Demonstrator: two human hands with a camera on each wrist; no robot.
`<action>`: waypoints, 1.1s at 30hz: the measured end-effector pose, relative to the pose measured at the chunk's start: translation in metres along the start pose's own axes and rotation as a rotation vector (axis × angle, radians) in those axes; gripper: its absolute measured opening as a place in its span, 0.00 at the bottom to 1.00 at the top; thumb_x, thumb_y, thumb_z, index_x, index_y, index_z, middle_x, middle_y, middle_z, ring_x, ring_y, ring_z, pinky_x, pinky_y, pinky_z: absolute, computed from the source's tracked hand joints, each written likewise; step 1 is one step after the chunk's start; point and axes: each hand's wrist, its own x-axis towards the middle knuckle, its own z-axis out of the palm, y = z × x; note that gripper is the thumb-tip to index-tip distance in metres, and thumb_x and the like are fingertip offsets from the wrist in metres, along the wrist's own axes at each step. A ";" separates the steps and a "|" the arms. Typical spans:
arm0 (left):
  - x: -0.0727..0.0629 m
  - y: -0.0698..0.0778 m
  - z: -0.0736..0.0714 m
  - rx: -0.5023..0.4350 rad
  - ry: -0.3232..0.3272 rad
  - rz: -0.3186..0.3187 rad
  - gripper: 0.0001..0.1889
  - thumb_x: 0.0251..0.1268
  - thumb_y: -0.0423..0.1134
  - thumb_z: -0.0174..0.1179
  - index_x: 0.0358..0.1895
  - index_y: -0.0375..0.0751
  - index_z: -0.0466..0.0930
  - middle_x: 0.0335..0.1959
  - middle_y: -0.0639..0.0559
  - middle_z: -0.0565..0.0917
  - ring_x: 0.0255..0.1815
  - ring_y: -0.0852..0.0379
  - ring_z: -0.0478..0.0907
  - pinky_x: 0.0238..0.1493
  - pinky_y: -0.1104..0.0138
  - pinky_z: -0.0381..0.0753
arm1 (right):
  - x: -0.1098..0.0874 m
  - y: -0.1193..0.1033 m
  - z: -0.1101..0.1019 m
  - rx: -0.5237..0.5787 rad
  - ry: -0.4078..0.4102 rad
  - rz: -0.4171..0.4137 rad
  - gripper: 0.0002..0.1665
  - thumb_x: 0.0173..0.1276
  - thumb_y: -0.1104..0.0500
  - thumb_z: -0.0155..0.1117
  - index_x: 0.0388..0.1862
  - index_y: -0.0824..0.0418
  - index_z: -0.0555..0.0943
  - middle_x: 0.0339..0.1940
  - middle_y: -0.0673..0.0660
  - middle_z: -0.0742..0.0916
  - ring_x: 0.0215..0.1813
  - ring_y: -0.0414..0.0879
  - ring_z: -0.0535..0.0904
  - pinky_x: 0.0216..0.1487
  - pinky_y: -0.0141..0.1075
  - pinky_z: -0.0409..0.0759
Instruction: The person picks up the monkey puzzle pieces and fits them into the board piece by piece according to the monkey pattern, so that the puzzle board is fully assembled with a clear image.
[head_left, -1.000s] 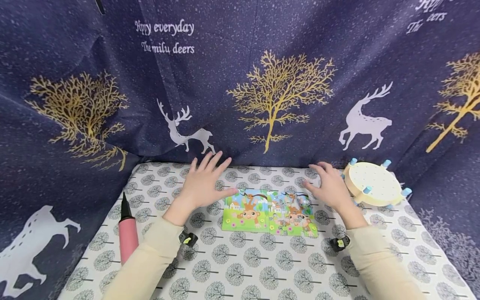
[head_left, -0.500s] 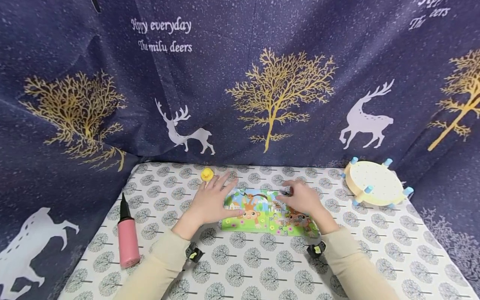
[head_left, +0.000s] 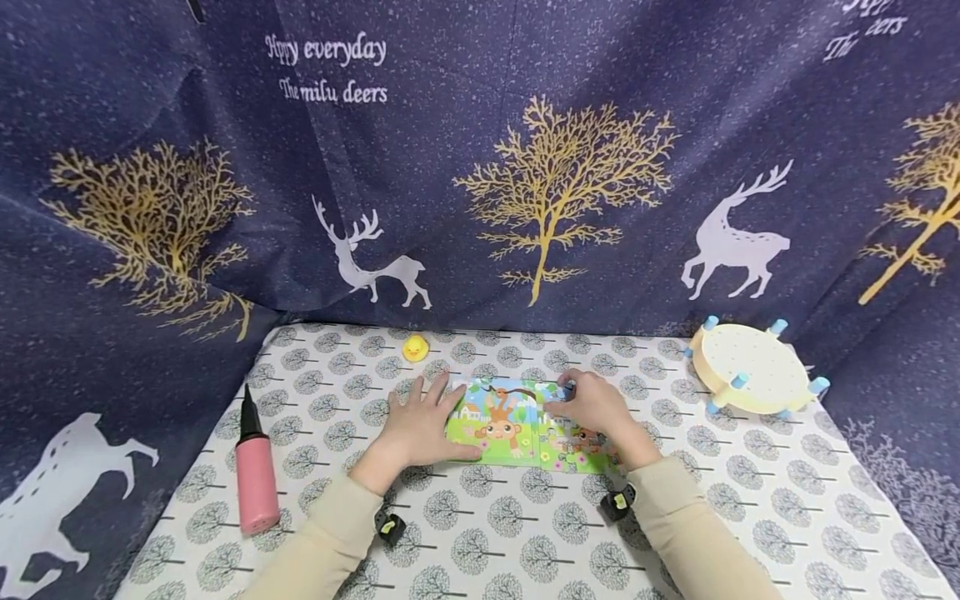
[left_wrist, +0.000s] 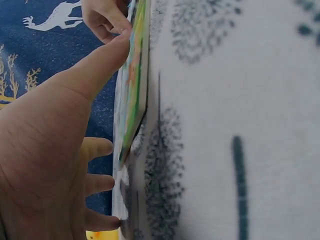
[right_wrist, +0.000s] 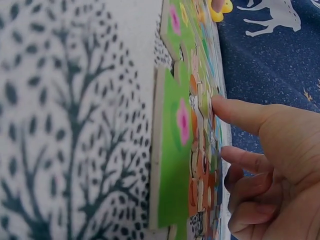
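Note:
A picture board (head_left: 501, 433) with a cartoon monkey lies flat mid-table. Against its right edge is a jigsaw puzzle (head_left: 572, 460) of the same scene; in the right wrist view gaps show between its pieces (right_wrist: 175, 145). My left hand (head_left: 420, 429) is at the board's left side, fingers spread, thumb at the lower left corner. Over the puzzle's upper part is my right hand (head_left: 600, 408). Its thumb and index fingertips are at the pieces, the other fingers curled. Whether it pinches a piece is hidden.
A yellow rubber duck (head_left: 416, 348) sits behind my left hand. To the left lies a pink hand pump (head_left: 257, 483) with a black nozzle. A cream round object with blue pegs (head_left: 750, 368) stands at back right. A dark blue curtain (head_left: 450, 208) hangs behind the table.
My right hand has come left from beside the puzzle onto its upper part. My left hand has drawn back toward me, uncovering the duck, and lies lower beside the board.

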 end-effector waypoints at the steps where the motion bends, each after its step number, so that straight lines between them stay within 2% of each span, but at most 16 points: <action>1: -0.001 -0.001 0.001 0.005 -0.004 -0.002 0.63 0.45 0.88 0.55 0.84 0.57 0.56 0.85 0.45 0.51 0.81 0.27 0.48 0.66 0.20 0.52 | 0.000 -0.001 0.000 0.001 -0.002 0.004 0.34 0.63 0.42 0.77 0.60 0.61 0.81 0.16 0.50 0.79 0.15 0.41 0.65 0.18 0.35 0.63; 7: -0.002 -0.003 0.007 0.008 -0.029 -0.018 0.66 0.42 0.88 0.57 0.85 0.56 0.55 0.85 0.46 0.51 0.81 0.28 0.47 0.65 0.19 0.52 | 0.003 -0.002 0.002 0.005 -0.020 0.044 0.32 0.63 0.42 0.78 0.57 0.60 0.80 0.17 0.51 0.78 0.16 0.41 0.64 0.21 0.36 0.64; 12: -0.002 -0.004 0.007 0.003 -0.023 -0.014 0.67 0.41 0.89 0.57 0.84 0.54 0.55 0.85 0.46 0.52 0.82 0.28 0.47 0.64 0.18 0.52 | 0.003 -0.003 0.002 0.004 -0.021 0.082 0.31 0.62 0.42 0.78 0.54 0.58 0.79 0.24 0.51 0.81 0.21 0.44 0.69 0.26 0.38 0.69; 17: -0.002 -0.004 0.008 0.002 -0.020 -0.014 0.67 0.40 0.89 0.57 0.84 0.54 0.56 0.85 0.46 0.52 0.82 0.28 0.47 0.64 0.18 0.53 | 0.001 -0.006 0.002 0.010 0.029 0.081 0.30 0.59 0.43 0.80 0.51 0.57 0.79 0.31 0.52 0.83 0.23 0.46 0.72 0.25 0.39 0.70; 22: -0.002 -0.002 0.006 -0.012 -0.016 -0.006 0.66 0.41 0.88 0.59 0.84 0.52 0.57 0.85 0.45 0.53 0.81 0.26 0.47 0.64 0.19 0.53 | -0.001 -0.008 0.004 0.044 0.084 0.076 0.27 0.59 0.45 0.81 0.47 0.56 0.78 0.31 0.52 0.81 0.22 0.45 0.69 0.23 0.37 0.66; 26: -0.001 -0.001 0.005 -0.014 -0.013 0.004 0.66 0.42 0.87 0.60 0.84 0.50 0.57 0.85 0.49 0.53 0.80 0.25 0.47 0.66 0.20 0.52 | -0.003 -0.009 0.005 0.073 0.121 0.064 0.26 0.58 0.48 0.82 0.46 0.56 0.77 0.32 0.51 0.81 0.25 0.45 0.71 0.27 0.38 0.68; 33: 0.000 -0.001 0.004 0.005 -0.006 0.027 0.67 0.42 0.87 0.59 0.84 0.50 0.57 0.85 0.54 0.54 0.79 0.23 0.49 0.66 0.20 0.55 | -0.004 -0.006 0.005 0.145 0.158 0.065 0.26 0.59 0.51 0.81 0.50 0.58 0.80 0.37 0.49 0.86 0.33 0.43 0.80 0.40 0.42 0.80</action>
